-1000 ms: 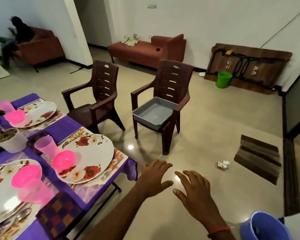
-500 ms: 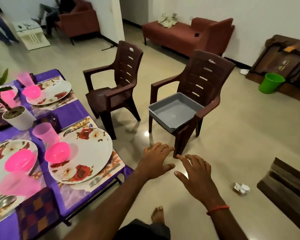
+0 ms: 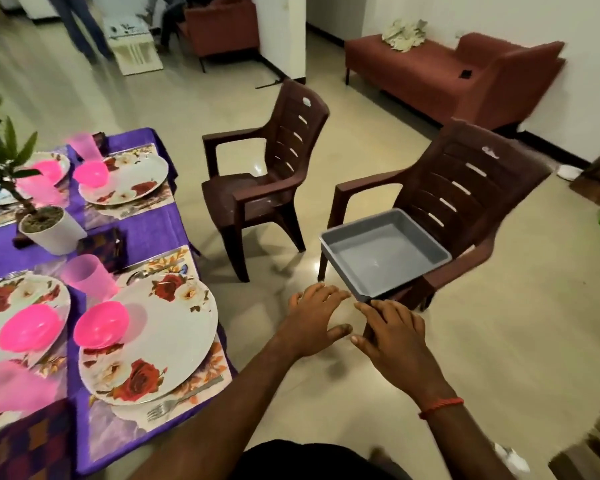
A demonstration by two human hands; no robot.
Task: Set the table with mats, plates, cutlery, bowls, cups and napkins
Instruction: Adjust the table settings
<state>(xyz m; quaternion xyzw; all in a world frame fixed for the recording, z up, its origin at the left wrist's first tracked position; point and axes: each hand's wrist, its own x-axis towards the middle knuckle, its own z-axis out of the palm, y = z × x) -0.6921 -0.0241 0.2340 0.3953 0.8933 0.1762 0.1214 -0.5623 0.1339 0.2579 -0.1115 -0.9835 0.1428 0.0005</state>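
The table [image 3: 146, 233] at left wears a purple cloth. On it lie floral mats, each with a floral plate [image 3: 174, 327], a pink bowl [image 3: 101, 323] and a pink cup [image 3: 87, 275]. A fork [image 3: 177, 403] lies beside the near plate, and a checked napkin [image 3: 32, 441] sits at the front. Over the floor to the right of the table, my left hand [image 3: 312, 317] and my right hand [image 3: 392, 337] hover side by side, palms down, fingers spread, holding nothing. Just beyond my fingertips stands an empty grey tray [image 3: 385, 251].
The grey tray rests on a brown plastic chair [image 3: 465, 195]; a second brown chair [image 3: 274, 164] stands beside the table. A potted plant [image 3: 45, 226] sits mid-table. A red sofa [image 3: 447, 74] lines the far wall. A person's legs show at top left.
My view has swung left and down, closer to the chairs. Both hands stay spread and empty, now nearer the grey tray's front edge.
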